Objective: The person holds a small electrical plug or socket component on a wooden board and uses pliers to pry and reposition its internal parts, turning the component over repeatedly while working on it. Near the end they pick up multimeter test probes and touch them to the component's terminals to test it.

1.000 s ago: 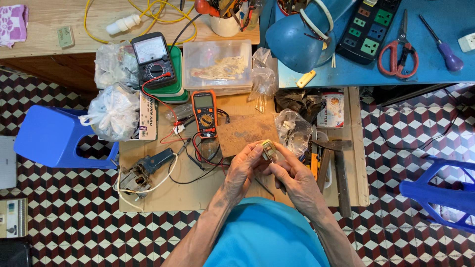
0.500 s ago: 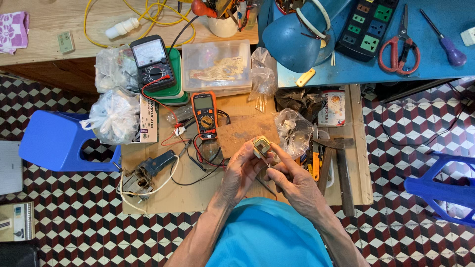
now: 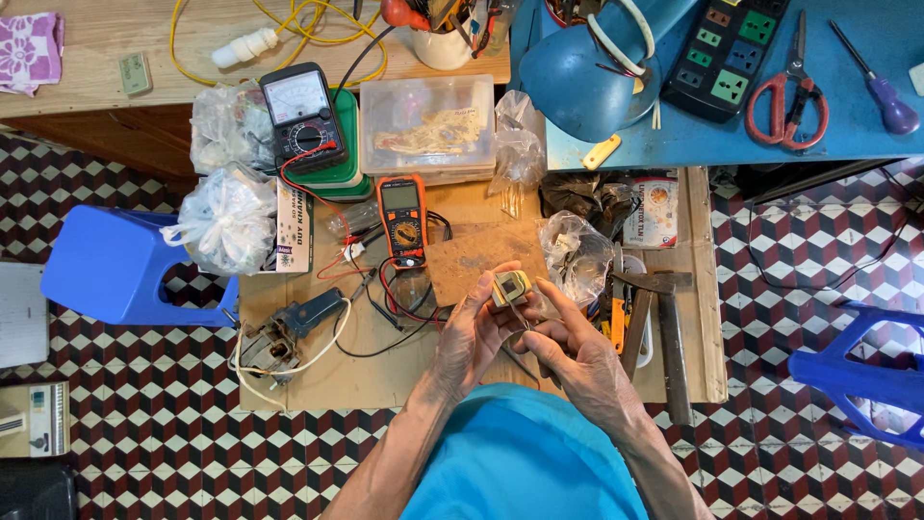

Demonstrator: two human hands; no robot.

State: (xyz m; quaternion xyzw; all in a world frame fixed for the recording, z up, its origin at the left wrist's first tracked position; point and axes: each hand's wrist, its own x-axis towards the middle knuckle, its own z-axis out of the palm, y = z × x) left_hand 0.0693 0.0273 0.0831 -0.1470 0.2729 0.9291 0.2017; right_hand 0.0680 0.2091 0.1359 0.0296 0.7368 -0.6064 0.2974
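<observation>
Where multimeter (image 3: 402, 220) lies, wires (image 3: 385, 299) beside.

- small transformer (image 3: 510, 286) held between left hand (image 3: 472, 332) and right hand (image 3: 577, 351), above the low board (image 3: 318, 371)
- digital multimeter (image 3: 401, 220) behind the hands
- soldering gun (image 3: 289, 327) left of them
- hammer (image 3: 664, 337) to the right

A checkered tile floor (image 3: 144, 424) in red, black and white lies under a low wooden board (image 3: 385, 371), two blue stools (image 3: 115, 265), a wooden bench (image 3: 115, 91) and a blue table (image 3: 866, 125).
</observation>
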